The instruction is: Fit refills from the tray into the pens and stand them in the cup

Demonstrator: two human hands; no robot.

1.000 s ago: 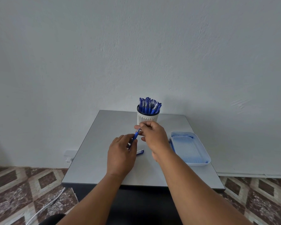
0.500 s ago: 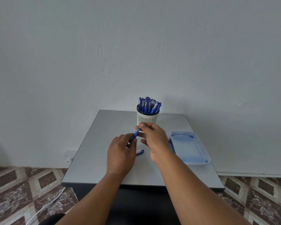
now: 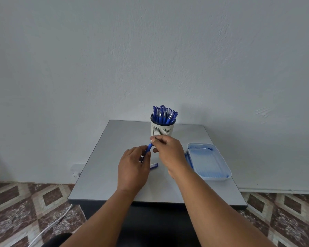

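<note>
We see the blue pen barrel (image 3: 148, 149) held above the grey surface (image 3: 103, 166), its long axis tilted, upper end pointing up and right toward the slotted white cup (image 3: 162, 129) full of blue pens. The left hand (image 3: 133, 171), back up, grips its lower part with curled fingers. The right hand (image 3: 169, 152) pinches its upper tip, forearm reaching in from the lower right. A blue cap (image 3: 154, 165) lies between the hands; the pale blue tray (image 3: 208, 162) sits right.

Pen (image 3: 149, 148) mostly hidden by hands.
</note>
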